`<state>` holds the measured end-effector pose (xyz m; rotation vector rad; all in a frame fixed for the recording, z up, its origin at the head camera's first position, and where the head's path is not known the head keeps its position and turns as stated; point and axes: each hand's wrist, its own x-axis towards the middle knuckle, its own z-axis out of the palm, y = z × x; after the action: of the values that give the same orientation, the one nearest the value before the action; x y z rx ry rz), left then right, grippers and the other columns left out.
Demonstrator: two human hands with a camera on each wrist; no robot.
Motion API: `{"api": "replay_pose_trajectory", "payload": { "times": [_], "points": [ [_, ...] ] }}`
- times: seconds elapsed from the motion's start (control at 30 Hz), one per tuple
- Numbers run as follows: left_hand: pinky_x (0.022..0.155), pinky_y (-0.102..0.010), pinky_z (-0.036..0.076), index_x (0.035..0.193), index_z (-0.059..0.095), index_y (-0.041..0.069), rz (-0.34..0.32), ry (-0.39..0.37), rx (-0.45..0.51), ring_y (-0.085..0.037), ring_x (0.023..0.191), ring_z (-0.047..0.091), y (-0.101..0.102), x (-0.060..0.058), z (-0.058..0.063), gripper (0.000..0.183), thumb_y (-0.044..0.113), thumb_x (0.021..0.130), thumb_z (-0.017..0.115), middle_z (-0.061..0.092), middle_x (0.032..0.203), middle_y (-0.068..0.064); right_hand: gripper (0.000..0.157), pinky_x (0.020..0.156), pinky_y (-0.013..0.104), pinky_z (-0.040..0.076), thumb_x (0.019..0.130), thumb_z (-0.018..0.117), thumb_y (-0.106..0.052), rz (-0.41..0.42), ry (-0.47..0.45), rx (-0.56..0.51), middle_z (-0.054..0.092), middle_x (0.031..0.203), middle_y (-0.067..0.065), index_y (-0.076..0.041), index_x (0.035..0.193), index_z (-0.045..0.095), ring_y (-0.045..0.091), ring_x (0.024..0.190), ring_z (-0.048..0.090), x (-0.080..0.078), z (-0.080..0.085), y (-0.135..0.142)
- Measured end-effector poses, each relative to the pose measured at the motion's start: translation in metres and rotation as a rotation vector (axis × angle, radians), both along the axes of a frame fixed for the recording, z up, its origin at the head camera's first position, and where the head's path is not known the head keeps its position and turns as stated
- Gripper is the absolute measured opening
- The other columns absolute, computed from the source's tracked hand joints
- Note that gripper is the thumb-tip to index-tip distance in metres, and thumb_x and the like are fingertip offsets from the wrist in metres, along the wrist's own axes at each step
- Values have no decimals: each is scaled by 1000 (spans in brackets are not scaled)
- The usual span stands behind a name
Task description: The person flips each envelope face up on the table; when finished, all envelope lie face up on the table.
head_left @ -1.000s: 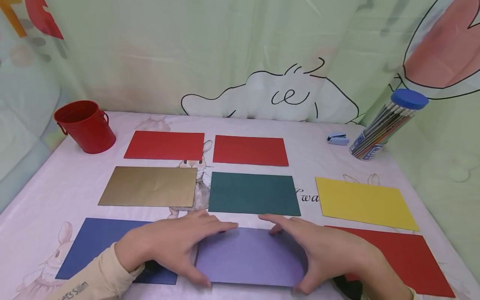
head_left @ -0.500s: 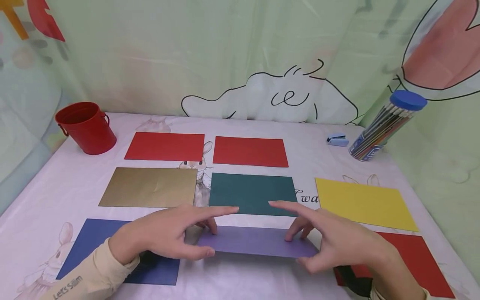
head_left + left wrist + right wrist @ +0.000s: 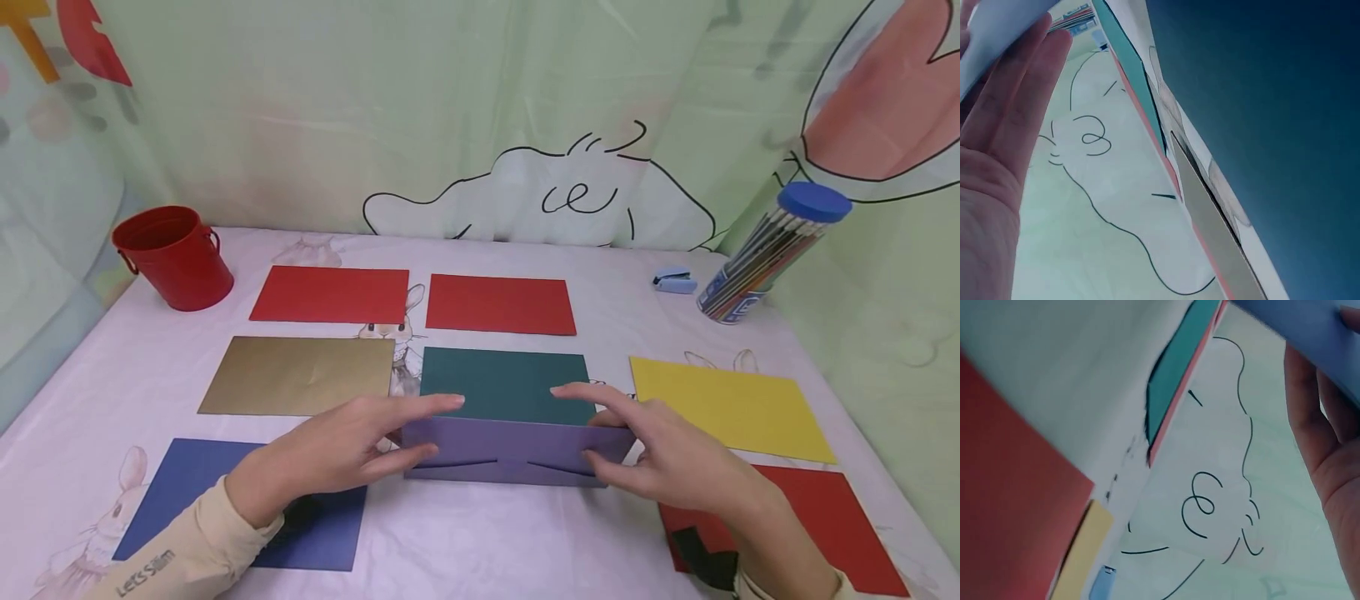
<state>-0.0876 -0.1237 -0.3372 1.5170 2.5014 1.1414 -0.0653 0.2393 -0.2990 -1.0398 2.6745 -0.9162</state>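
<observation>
In the head view a purple envelope [image 3: 510, 446] is tipped up on its long edge, its face with slanting flap lines toward me. My left hand [image 3: 322, 450] pinches its left end, thumb on the near face and other fingers behind it. At the right end my right hand [image 3: 667, 462] pinches it the same way, index finger stretched above the top edge. The envelope overlaps the lower part of a dark green paper rectangle [image 3: 510, 379]. Both wrist views catch the envelope at a top corner: left wrist view envelope [image 3: 1004, 31], right wrist view envelope [image 3: 1310, 337].
Around lie blue [image 3: 187, 492], gold [image 3: 300, 375], yellow [image 3: 735, 408] and several red paper rectangles [image 3: 330, 293], on a white printed cloth [image 3: 480, 533]. A red bucket [image 3: 174, 258] stands back left. Back right are a blue stapler [image 3: 675, 280] and a tilted tub of pencils [image 3: 768, 254].
The purple envelope has gone from nearly flat to tipped up, its near edge raised and its other face turned toward me. Both hands have moved slightly away from me with it.
</observation>
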Motion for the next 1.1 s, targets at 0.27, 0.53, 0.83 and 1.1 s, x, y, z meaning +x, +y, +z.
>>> {"api": "replay_pose_trajectory", "payload": {
  "times": [0.27, 0.53, 0.83, 1.1],
  "points": [
    [71, -22, 55, 143, 55, 22, 0, -144, -29, -4, 93, 61, 1, -2, -2, 56, 21, 92, 77, 62, 128, 6, 59, 68, 28, 56, 88, 76, -6, 21, -100, -70, 69, 101, -7, -23, 136, 46, 9, 83, 66, -4, -8, 0],
    [72, -25, 53, 139, 58, 31, 23, -252, -78, -9, 98, 57, 0, -2, -6, 61, 21, 85, 84, 59, 129, 10, 50, 76, 31, 57, 91, 77, -19, -25, -254, -56, 64, 107, -4, -29, 131, 49, 16, 93, 64, -3, -12, -4],
    [83, -28, 52, 140, 57, 29, 38, -278, -160, -8, 105, 56, 2, -1, -7, 68, 21, 80, 87, 58, 127, 9, 47, 73, 28, 53, 84, 84, -27, -9, -282, 71, 61, 111, -9, -32, 122, 56, 16, 98, 57, -5, -12, -3],
    [96, -32, 48, 143, 55, 29, 76, -212, -330, -6, 113, 55, 3, 2, -9, 67, 35, 82, 84, 58, 128, 12, 56, 79, 28, 52, 81, 87, -30, 8, -328, 144, 57, 122, -9, -33, 129, 58, 18, 104, 54, -7, -14, -1]
  ]
}}
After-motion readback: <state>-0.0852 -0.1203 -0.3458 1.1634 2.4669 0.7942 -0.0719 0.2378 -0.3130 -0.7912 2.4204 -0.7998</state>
